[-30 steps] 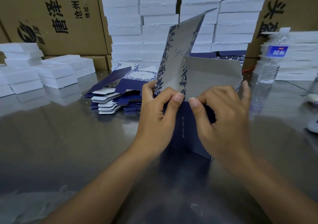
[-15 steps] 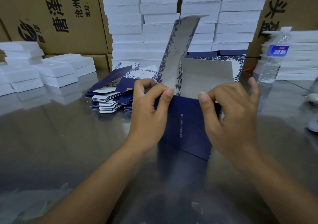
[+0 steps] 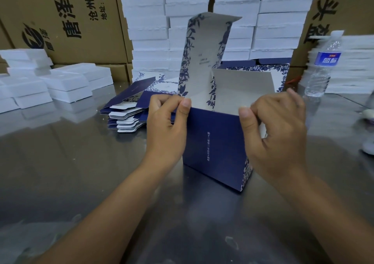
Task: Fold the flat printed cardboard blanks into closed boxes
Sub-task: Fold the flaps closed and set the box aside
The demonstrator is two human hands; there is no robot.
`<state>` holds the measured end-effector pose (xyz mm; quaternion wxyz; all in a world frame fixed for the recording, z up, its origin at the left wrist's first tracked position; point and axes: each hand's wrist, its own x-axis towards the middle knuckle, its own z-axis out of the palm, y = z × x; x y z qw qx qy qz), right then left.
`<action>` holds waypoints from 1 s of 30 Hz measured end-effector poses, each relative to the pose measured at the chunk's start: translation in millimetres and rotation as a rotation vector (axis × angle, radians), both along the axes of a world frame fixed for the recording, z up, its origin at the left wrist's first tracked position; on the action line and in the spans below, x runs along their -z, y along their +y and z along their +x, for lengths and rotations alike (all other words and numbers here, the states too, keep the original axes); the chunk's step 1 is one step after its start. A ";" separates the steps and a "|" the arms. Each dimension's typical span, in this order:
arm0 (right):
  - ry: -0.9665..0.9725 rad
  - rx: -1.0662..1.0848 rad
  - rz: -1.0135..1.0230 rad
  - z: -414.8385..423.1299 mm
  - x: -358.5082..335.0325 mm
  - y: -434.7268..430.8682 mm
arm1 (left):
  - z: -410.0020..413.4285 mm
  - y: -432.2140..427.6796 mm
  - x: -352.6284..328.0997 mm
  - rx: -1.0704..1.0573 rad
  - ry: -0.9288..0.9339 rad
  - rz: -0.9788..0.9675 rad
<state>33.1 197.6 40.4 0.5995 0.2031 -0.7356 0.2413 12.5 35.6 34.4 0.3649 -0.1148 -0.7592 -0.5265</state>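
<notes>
A dark blue printed box (image 3: 214,148) stands half formed on the steel table, top open, grey inside showing. Its tall floral-edged lid flap (image 3: 204,55) points straight up at the back left. My left hand (image 3: 167,130) pinches the near wall's top left corner between thumb and fingers. My right hand (image 3: 277,134) pinches the top right corner the same way. A stack of flat blue and white blanks (image 3: 129,111) lies behind my left hand.
White foam trays (image 3: 66,83) lie at the far left, and taller piles of them (image 3: 238,20) rise at the back. Brown cartons (image 3: 66,20) stand behind. A water bottle (image 3: 323,65) stands at the right. Small white objects (image 3: 368,115) lie at the right edge.
My hands have moved apart from the middle of the near wall to its two top corners. The box has opened wider, and the lid flap has turned more face-on.
</notes>
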 end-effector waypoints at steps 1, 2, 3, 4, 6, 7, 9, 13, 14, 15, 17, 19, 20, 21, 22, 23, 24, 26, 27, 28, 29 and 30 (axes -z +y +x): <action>0.011 -0.008 0.013 -0.7 -0.1 0.1 | -0.2 -0.4 0.5 -0.004 0.002 0.002; 0.016 -0.015 0.024 -1.0 -0.1 -0.3 | -0.4 -0.5 1.1 -0.008 0.008 0.008; 0.019 -0.019 0.032 -1.0 0.0 -0.7 | -0.4 -0.6 1.8 -0.015 0.014 0.017; 0.023 -0.023 0.038 -1.0 0.4 -0.8 | -0.3 -0.6 2.3 -0.022 0.024 0.029; 0.039 -0.032 0.047 -0.2 1.0 -0.3 | 0.1 -0.2 2.9 -0.032 0.046 0.052; 0.054 -0.037 0.049 0.3 1.3 -0.2 | 0.5 0.0 3.1 -0.036 0.053 0.063; 0.094 -0.044 0.055 1.4 1.3 -0.8 | 0.9 0.2 3.2 -0.042 0.053 0.078; 0.121 -0.051 0.069 1.8 1.1 -1.2 | 0.7 -0.5 1.6 -0.023 0.019 0.073; 0.111 -0.061 0.067 1.6 0.9 -0.3 | 0.3 -0.9 0.9 -0.013 0.010 0.071; 0.096 -0.077 0.059 1.9 0.2 0.4 | -0.3 -1.6 0.5 -0.004 -0.001 0.073; 0.043 -0.118 0.007 2.7 -1.7 1.2 | -1.4 -2.7 0.6 0.024 -0.031 0.115; -0.039 -0.163 -0.105 2.0 -4.0 2.1 | -2.3 -3.7 0.5 0.062 -0.064 0.228; -0.090 -0.194 -0.181 1.4 -4.5 3.1 | -2.6 -4.2 0.2 0.078 -0.079 0.292; -0.153 -0.228 -0.270 0.4 -5.1 4.1 | -2.9 -4.6 -0.2 0.091 -0.101 0.350; -0.230 -0.255 -0.363 -1.0 -5.3 5.0 | -3.2 -4.7 -0.6 0.107 -0.128 0.401; -0.314 -0.274 -0.458 -2.9 -5.3 5.6 | -3.5 -4.5 -0.8 0.125 -0.153 0.441; -0.392 -0.289 -0.546 -4.6 -5.6 5.7 | -3.5 -4.2 -0.9 0.143 -0.170 0.470; -0.507 -0.335 -0.703 -8.5 -6.1 6.0 | -2.4 -3.2 -1.4 0.173 -0.186 0.506; -0.541 -0.366 -0.773 -10.2 -6.3 6.3 | -1.7 -3.0 -1.7 0.187 -0.191 0.520; -0.573 -0.398 -0.832 -11.6 -6.9 7.3 | -0.8 -2.7 -2.1 0.202 -0.196 0.534; -0.597 -0.438 -0.877 -11.6 -7.7 8.0 | 0.1 -2.5 -2.6 0.218 -0.199 0.548; -0.616 -0.483 -0.906 -10.9 -8.2 8.9 | 1.3 -2.3 -3.4 0.235 -0.200 0.558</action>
